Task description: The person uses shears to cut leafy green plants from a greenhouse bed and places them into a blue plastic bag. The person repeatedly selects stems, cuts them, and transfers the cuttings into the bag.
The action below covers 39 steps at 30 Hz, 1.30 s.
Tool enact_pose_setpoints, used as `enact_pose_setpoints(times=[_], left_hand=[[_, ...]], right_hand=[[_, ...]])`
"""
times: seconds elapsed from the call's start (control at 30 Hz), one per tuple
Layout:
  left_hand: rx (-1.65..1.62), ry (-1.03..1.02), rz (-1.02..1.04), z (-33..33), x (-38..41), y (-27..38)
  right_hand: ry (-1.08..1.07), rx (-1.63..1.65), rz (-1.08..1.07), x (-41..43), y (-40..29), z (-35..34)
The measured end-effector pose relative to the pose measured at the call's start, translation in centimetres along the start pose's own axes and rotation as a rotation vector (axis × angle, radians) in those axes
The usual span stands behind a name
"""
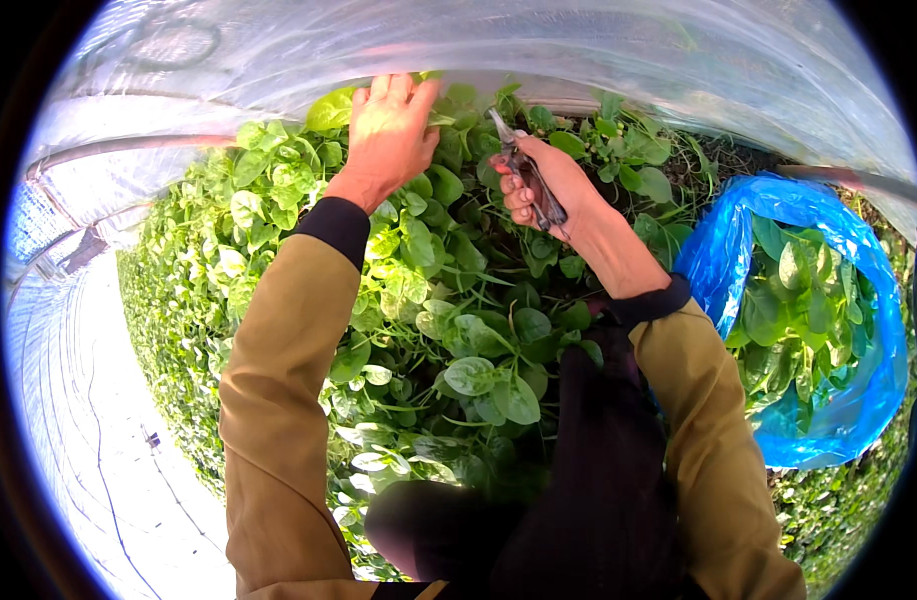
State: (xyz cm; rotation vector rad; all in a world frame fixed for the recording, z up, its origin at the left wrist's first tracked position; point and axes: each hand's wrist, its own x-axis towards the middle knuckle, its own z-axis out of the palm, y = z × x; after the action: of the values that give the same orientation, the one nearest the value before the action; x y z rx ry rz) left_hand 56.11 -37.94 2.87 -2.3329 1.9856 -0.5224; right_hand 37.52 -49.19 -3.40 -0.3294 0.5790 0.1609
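My left hand (pixel 392 135) reaches up among the leaves, back of the hand toward me. Its fingertips lie by the lower edge of the plastic film (pixel 518 37), and whether they grip a stem is hidden. Beside it, a large yellow-green leaf (pixel 331 110) stands against the film. My right hand (pixel 552 184) is wrapped around a pair of pruning snips (pixel 530 176), whose metal tips point up and left, a short way from my left hand. Leafy green plants (pixel 428 247) with broad oval leaves grow densely below both hands.
A blue plastic bag (pixel 875 420), its mouth wide, stands at the right and holds picked leaves (pixel 796 300). Film walls curve over the top, with a hoop pipe (pixel 140 142) at left. My dark-clad knee (pixel 428 525) is among the plants. Bare soil (pixel 728 154) shows near the film.
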Motion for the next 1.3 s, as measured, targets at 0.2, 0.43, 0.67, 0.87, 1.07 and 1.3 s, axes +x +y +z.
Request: enact_pose_setpoints(times=[0.2, 0.43, 0.67, 0.87, 1.07, 1.3], left_hand=[[0.118, 0.118, 0.108, -6.1, -2.2, 0.9], [0.044, -0.330, 0.288, -1.3, -0.7, 4.4], [0.236, -0.469, 0.200, 1.7, -0.9, 3.1], [0.257, -0.419, 0.189, 1.9, -1.1, 2.7], [0.288, -0.393, 0.193, 1.9, -1.4, 1.3], [0.333, -0.457, 0.196, 1.9, -1.3, 1.5]], right_hand=[[0.029, -0.170, -0.001, -3.3, 1.7, -1.1], [0.094, -0.344, 0.061, -0.3, 1.8, 0.0], [0.127, -0.577, -0.005, 1.0, 1.3, 1.2], [0.136, -0.585, -0.030, 2.5, 1.5, 1.3], [0.096, -0.596, -0.047, 2.3, 2.2, 0.4], [0.123, -0.526, 0.062, 2.3, 0.8, 2.2]])
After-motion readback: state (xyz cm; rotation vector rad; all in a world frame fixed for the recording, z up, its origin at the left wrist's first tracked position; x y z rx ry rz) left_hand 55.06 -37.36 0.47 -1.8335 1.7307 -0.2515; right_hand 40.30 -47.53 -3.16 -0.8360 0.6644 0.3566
